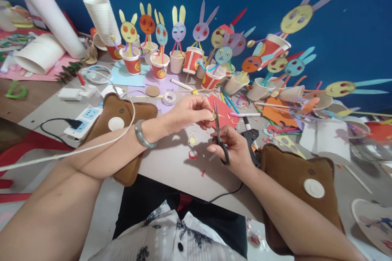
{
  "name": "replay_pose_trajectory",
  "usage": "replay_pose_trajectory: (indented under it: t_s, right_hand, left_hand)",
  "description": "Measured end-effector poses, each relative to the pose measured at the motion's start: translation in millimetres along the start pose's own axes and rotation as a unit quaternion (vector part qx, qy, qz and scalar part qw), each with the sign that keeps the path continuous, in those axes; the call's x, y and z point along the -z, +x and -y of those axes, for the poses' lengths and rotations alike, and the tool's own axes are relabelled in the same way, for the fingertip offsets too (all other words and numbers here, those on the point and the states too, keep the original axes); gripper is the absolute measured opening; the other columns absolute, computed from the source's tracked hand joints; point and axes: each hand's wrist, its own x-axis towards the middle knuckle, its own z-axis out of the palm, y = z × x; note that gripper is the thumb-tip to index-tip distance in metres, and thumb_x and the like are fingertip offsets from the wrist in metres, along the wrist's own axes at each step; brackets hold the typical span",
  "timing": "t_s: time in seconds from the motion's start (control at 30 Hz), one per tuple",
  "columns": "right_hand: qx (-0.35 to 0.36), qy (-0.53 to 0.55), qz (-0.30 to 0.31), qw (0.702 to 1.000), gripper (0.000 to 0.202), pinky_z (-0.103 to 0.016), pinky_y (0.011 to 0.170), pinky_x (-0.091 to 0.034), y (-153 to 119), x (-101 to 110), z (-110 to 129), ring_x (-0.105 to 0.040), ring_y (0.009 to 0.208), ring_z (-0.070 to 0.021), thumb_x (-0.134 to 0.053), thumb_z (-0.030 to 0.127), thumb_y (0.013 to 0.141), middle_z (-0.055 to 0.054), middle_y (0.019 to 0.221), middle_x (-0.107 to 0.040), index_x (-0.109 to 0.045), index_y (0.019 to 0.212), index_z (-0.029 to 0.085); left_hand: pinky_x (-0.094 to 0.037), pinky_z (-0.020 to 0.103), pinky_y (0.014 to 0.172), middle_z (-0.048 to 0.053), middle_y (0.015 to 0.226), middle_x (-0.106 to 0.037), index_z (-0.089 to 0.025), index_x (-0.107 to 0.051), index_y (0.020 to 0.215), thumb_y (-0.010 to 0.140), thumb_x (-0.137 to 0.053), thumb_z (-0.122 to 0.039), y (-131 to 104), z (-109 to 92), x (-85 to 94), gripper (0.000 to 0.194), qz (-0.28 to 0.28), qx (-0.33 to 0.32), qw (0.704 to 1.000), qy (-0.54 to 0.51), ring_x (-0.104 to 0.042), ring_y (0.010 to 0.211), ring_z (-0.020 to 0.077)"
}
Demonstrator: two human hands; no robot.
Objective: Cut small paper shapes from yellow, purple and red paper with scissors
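My left hand pinches a small yellowish paper piece between thumb and fingertips. My right hand grips black-handled scissors, their blades pointing up beside that piece. Whether the blades touch it I cannot make out. Below my hands, a small round yellow cutout and a red ring-shaped scrap lie on the table. Red paper lies just behind the scissors. A black glue gun rests right of my right hand, partly hidden by it.
Paper cups bearing rabbit-faced figures line the back by the blue wall. Brown cushions lie on both sides, one under my left forearm. A power strip sits left; a white cable crosses my left arm. A tape roll stands behind.
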Motion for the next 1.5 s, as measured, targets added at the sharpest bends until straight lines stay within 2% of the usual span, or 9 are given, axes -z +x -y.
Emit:
replay_pose_trajectory:
  t_s: [0.13,0.3,0.43,0.57,0.8,1.03,1.2,1.5]
  right_hand:
    - [0.012,0.013,-0.069,0.997,0.047,-0.027,0.05,-0.043,0.0,0.5,3.9,-0.05,0.05,-0.0109,-0.088,0.054,0.067,0.003,0.066,-0.061,-0.056,0.081,0.023]
    - [0.043,0.048,-0.147,0.987,0.046,-0.029,0.057,-0.05,2.5,-1.2,11.6,-0.063,0.061,-0.0153,-0.089,0.047,0.07,0.002,0.071,-0.065,-0.054,0.092,0.026]
    - [0.045,0.065,-0.14,0.987,0.05,-0.029,0.059,-0.051,3.1,-3.1,13.8,-0.068,0.066,-0.0164,-0.091,0.038,0.069,0.001,0.078,-0.069,-0.052,0.098,0.026]
    - [0.029,0.063,-0.123,0.99,0.051,-0.028,0.056,-0.05,2.3,-3.1,11.7,-0.066,0.062,-0.0153,-0.092,0.033,0.067,0.002,0.074,-0.069,-0.053,0.098,0.025]
    - [0.024,0.05,-0.117,0.992,0.047,-0.027,0.055,-0.051,2.8,-2.5,6.0,-0.064,0.061,-0.014,-0.091,0.029,0.067,0.002,0.075,-0.069,-0.056,0.097,0.024]
    - [0.027,0.054,-0.124,0.99,0.047,-0.031,0.055,-0.051,3.2,-2.1,7.5,-0.063,0.061,-0.0161,-0.092,0.032,0.067,0.0,0.076,-0.068,-0.056,0.097,0.027]
    - [0.031,0.065,-0.152,0.986,0.044,-0.037,0.059,-0.053,3.7,-2.2,7.7,-0.065,0.065,-0.0208,-0.088,0.039,0.073,-0.002,0.077,-0.068,-0.053,0.098,0.029]
    - [0.026,0.077,-0.159,0.984,0.044,-0.033,0.06,-0.05,3.9,-2.9,6.6,-0.062,0.064,-0.0178,-0.088,0.04,0.073,0.0,0.075,-0.067,-0.054,0.099,0.028]
  left_hand:
    - [-0.054,0.02,0.056,-0.001,0.057,-0.064,-0.013,-0.056,0.071,0.079,-0.061,-0.005,-0.3,-0.6,0.8,0.013,0.013,0.008,1.0,0.014,-0.063,0.053,0.0076]
    - [-0.053,0.018,0.052,-0.001,0.059,-0.065,-0.011,-0.058,0.074,0.082,-0.065,-0.006,0.6,2.9,0.7,0.011,0.063,0.07,0.994,0.05,-0.064,0.052,0.0081]
    - [-0.051,0.017,0.05,-0.002,0.058,-0.062,-0.011,-0.057,0.075,0.082,-0.064,-0.005,2.0,10.1,0.1,0.012,0.118,0.087,0.986,0.079,-0.063,0.051,0.0075]
    - [-0.049,0.017,0.049,-0.003,0.056,-0.061,-0.011,-0.056,0.075,0.08,-0.066,-0.006,3.5,16.3,0.9,0.012,0.142,0.079,0.98,0.113,-0.06,0.048,0.0063]
    - [-0.046,0.017,0.047,-0.004,0.059,-0.06,-0.012,-0.059,0.075,0.073,-0.064,-0.002,5.3,24.0,2.8,0.011,0.128,0.042,0.978,0.161,-0.06,0.049,0.0075]
    - [-0.049,0.017,0.049,-0.003,0.062,-0.062,-0.012,-0.059,0.077,0.075,-0.066,-0.005,5.7,26.5,1.0,0.011,0.113,0.03,0.984,0.136,-0.059,0.05,0.0062]
    - [-0.047,0.018,0.051,-0.002,0.064,-0.062,-0.012,-0.059,0.077,0.072,-0.078,-0.015,5.8,26.2,-0.2,0.021,0.129,0.032,0.983,0.125,-0.059,0.054,0.0063]
    - [-0.05,0.015,0.051,0.0,0.068,-0.066,-0.01,-0.061,0.078,0.082,-0.069,-0.009,3.6,17.9,-0.9,0.009,0.108,0.07,0.984,0.121,-0.064,0.057,0.0058]
